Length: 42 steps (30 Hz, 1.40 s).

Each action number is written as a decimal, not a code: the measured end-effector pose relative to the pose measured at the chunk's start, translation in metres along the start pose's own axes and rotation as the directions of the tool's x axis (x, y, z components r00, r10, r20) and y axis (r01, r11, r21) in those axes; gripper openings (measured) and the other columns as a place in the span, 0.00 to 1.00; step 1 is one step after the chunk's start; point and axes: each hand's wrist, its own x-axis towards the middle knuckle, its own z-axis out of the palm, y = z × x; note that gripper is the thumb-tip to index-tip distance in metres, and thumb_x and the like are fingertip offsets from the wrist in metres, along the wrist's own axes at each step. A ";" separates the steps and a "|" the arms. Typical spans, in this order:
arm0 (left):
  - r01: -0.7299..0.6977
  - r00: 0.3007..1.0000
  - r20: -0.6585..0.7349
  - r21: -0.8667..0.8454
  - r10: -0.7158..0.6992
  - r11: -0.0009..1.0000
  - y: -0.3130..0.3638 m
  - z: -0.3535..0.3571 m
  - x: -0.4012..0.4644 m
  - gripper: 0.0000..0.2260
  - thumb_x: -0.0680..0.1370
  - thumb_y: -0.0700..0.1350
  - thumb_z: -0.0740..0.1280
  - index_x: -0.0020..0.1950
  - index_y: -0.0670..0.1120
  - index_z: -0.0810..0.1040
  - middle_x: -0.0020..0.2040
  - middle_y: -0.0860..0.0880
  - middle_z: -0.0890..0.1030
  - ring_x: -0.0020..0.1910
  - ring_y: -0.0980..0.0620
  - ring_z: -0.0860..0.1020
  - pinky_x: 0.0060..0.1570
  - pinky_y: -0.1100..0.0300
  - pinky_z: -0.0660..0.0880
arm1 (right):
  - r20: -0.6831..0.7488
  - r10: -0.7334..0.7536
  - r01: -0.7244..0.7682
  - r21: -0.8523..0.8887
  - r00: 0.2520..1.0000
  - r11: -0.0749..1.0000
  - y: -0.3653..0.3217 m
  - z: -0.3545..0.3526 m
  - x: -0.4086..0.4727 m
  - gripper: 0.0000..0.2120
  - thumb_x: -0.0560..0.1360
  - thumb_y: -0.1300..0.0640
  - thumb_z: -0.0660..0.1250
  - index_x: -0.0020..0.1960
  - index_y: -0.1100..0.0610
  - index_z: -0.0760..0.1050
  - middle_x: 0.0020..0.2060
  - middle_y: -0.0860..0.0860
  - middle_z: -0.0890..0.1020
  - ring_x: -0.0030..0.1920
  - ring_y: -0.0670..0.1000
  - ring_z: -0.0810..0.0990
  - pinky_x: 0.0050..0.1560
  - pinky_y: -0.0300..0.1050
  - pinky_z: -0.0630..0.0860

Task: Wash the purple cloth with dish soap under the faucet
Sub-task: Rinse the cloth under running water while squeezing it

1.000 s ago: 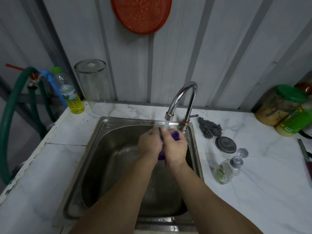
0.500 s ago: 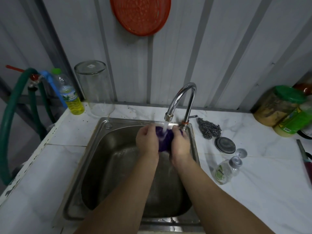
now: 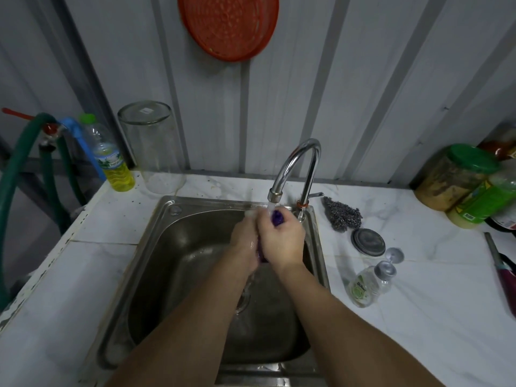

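A: Purple, and only slivers of it. The bunched purple cloth (image 3: 276,217) shows at the top of the fists and again as a dark strip low between the palms, right under the spout of the curved chrome faucet (image 3: 297,166), above the stainless steel sink basin (image 3: 156,247).

B: And the hands?

A: The left hand (image 3: 245,238) and the right hand (image 3: 282,241) are pressed together around the cloth, both closed on it, the right one slightly over the left. Water runs onto the knuckles and the top of the cloth.

B: What could go wrong?

A: Mostly splash, I'd judge. The stream hits the hands high, close to the spout, so water can spray off onto the white marbled counter (image 3: 418,317). The small clear dish soap bottle (image 3: 363,289) lies on its side just beside the basin's right rim; with a silver cap (image 3: 394,255) lying beside it, it could dribble.

B: Anything with the cloth itself?

A: With so much of it hidden inside the fists, the inner folds may not get rinsed. If the grip loosens, the wet cloth could drop toward the drain (image 3: 243,298) below. I can't tell whether any lather is on it.

B: The faucet?

A: The knuckles sit very near the spout tip; a vigorous rub could knock it.
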 end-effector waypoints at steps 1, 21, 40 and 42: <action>-0.041 0.998 -0.049 0.072 0.045 0.997 0.000 0.003 0.001 0.09 0.78 0.47 0.68 0.47 0.42 0.84 0.41 0.42 0.87 0.39 0.45 0.86 0.39 0.51 0.84 | -0.025 0.067 -0.066 0.024 0.997 0.998 0.002 0.000 0.008 0.14 0.74 0.43 0.66 0.34 0.51 0.77 0.28 0.45 0.82 0.30 0.41 0.79 0.30 0.28 0.71; -0.057 0.989 -0.137 0.048 0.063 0.997 0.013 -0.003 0.008 0.16 0.82 0.55 0.64 0.50 0.43 0.82 0.46 0.42 0.85 0.46 0.45 0.84 0.44 0.52 0.81 | 0.064 -0.172 0.157 0.190 0.983 0.969 -0.008 -0.004 -0.033 0.14 0.72 0.59 0.65 0.49 0.41 0.76 0.51 0.53 0.79 0.53 0.49 0.79 0.54 0.39 0.76; 0.049 0.992 0.113 0.003 -0.049 0.999 0.003 -0.020 -0.003 0.13 0.73 0.47 0.65 0.47 0.44 0.87 0.51 0.40 0.86 0.51 0.37 0.83 0.57 0.40 0.78 | 0.316 0.579 -0.650 0.506 0.751 0.567 0.014 -0.019 0.036 0.16 0.71 0.44 0.72 0.52 0.54 0.85 0.48 0.58 0.88 0.47 0.62 0.87 0.50 0.62 0.83; 0.118 0.978 0.167 0.052 -0.125 0.992 0.000 -0.022 -0.004 0.15 0.75 0.53 0.66 0.48 0.46 0.88 0.51 0.41 0.88 0.55 0.37 0.82 0.58 0.38 0.77 | 0.291 0.518 -0.588 0.512 0.804 0.626 0.016 -0.020 0.037 0.16 0.70 0.36 0.70 0.40 0.46 0.87 0.45 0.57 0.89 0.46 0.61 0.88 0.50 0.61 0.83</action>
